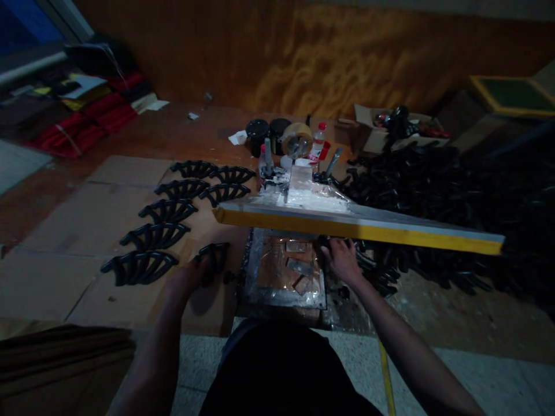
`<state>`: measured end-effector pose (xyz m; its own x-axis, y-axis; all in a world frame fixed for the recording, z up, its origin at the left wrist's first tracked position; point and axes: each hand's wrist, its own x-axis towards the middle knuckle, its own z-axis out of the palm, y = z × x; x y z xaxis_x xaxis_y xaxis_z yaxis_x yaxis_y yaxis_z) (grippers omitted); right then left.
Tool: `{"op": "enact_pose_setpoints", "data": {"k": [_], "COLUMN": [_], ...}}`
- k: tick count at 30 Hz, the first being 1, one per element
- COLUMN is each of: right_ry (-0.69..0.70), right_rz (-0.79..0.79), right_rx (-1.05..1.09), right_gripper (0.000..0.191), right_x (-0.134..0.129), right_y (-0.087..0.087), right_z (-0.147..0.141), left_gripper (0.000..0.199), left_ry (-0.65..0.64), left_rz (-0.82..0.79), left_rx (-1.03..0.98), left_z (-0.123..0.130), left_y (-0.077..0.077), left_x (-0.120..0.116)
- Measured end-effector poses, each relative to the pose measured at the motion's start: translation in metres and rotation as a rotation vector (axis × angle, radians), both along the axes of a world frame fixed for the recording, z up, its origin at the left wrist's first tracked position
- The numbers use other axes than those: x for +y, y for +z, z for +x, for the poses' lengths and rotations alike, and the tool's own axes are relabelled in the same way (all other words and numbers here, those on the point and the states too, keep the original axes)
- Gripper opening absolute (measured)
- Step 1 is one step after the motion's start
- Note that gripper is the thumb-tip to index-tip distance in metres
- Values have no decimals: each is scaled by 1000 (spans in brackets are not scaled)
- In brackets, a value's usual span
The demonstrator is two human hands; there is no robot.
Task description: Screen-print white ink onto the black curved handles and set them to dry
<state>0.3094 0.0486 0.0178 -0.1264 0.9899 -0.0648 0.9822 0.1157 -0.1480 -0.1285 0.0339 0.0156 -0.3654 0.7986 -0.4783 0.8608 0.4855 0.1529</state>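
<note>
- The left hand (185, 282) grips a black ribbed piece (213, 258) by its left end, over the near part of the cardboard (143, 303) and to the left of the metal plate (255, 293).
- The right hand (343, 259) is at the right edge of the plate, its fingers bent and partly lost in shadow beside the yellow edge (359, 232) of the raised frame (368, 215); whether it holds anything there, I cannot tell.
- Seven similar black pieces (155, 236) lie on the cardboard beyond the left hand, five in a slanting row at the left and two beside the farther end of that row.
- The plate sits between the two hands, with clear film over a brown surface and a few small blocks (300, 266) on it.
- The frame stands above the far end of the plate, its yellow edge facing the person and running well out to the right.
- A large heap of black pieces (433, 193) covers the desk (433, 309) at the right, reaching close to the right hand.
- Behind the frame stand two dark tubs (258, 137), a roll of tape (297, 140) and a red-capped bottle (319, 140).
- An open box (373, 140) is at the back right; red bundles (102, 118) lie at the back left.
</note>
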Motion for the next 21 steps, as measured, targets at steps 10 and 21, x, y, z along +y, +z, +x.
{"op": "enact_pose_setpoints", "data": {"k": [10, 21], "right_ry": [141, 332], "right_rz": [-78, -20], "right_rx": [307, 129], "right_gripper": [34, 34], "right_x": [-4, -7], "right_y": [17, -7], "right_z": [-16, -74], "left_gripper": [41, 53], "left_ry": [2, -72], "left_rz": [556, 797], "left_rx": [-616, -1038], "left_z": [90, 143], "left_y": [109, 153], "left_x": [41, 39]}}
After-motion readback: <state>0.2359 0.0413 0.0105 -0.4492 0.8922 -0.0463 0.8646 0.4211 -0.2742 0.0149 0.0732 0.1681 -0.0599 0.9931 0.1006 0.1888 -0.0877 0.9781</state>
